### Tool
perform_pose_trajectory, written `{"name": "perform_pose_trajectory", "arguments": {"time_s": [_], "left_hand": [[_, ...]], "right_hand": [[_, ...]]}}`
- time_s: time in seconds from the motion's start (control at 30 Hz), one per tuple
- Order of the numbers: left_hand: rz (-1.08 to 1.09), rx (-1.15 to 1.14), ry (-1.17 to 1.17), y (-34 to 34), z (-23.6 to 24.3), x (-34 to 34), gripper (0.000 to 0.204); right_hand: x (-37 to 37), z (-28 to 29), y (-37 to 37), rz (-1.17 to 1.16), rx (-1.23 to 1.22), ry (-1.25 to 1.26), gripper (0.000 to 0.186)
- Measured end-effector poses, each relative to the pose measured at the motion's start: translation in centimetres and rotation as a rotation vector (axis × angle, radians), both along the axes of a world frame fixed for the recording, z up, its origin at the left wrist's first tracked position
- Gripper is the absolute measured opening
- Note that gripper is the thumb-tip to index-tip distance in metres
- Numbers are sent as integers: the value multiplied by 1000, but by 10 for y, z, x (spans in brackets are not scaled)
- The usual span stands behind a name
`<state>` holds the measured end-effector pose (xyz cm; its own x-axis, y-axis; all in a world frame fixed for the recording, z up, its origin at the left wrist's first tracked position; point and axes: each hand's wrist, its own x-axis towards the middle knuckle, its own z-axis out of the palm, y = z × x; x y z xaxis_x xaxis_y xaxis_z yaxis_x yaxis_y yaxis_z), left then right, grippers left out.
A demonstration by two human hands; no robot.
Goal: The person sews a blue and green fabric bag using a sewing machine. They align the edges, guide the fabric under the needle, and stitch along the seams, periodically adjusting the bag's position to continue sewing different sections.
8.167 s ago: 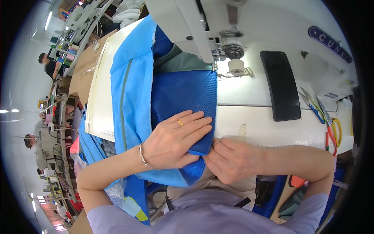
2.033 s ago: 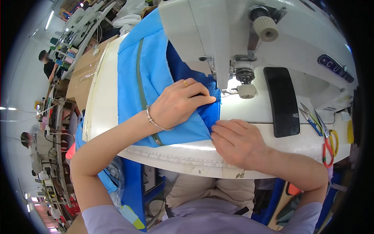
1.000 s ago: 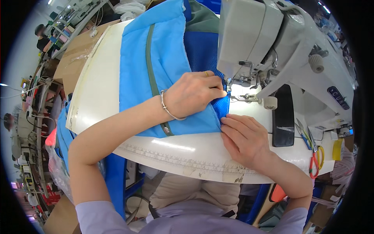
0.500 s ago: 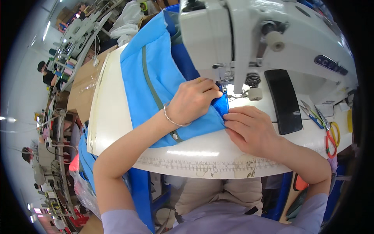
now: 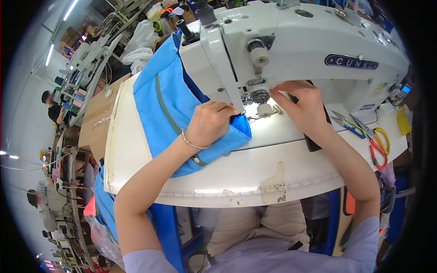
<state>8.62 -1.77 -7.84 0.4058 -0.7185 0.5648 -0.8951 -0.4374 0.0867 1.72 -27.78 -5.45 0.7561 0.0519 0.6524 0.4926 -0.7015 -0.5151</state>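
Observation:
A light blue fabric piece point(image 5: 148, 102) with a grey-green strip and darker blue inside lies on the white table, its right end near the needle area of a white sewing machine point(image 5: 291, 41). My left hand point(image 5: 209, 123) rests on that end, fingers closed on its edge beside the presser foot. Raised from the cloth, my right hand point(image 5: 304, 109) is at the machine head, just right of the round tension dial point(image 5: 260, 96). Its thumb and index finger come together there; whatever is between them, if anything, is too small to make out.
Right of the machine head, a black phone-like slab point(image 5: 312, 144) lies partly under my right forearm. Blue-handled snips point(image 5: 354, 129) and scissors with red and yellow handles point(image 5: 376, 144) lie farther right. A cardboard sheet point(image 5: 98, 113) borders the table's left; people sit at other machines beyond.
My right hand has let go of the fabric's right edge and moved up to the machine head. My left hand stays on the cloth. The view has shifted slightly.

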Motion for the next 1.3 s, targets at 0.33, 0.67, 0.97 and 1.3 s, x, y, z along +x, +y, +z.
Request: {"name": "perform_pose_trajectory", "arguments": {"time_s": [0.33,0.67,0.97,1.3], "left_hand": [[-78,-51,-4,1,0,-1,18],[-91,-30,4,4,3,-2,18],[-195,-126,-21,6,-7,2,12],[-100,-222,-4,2,-19,5,14]], "right_hand": [[0,1,2,-79,-69,20,22],[4,-11,-3,62,-66,-84,14],[-1,-13,-4,206,-219,-329,13],[-22,-9,11,475,-460,-539,19]]}}
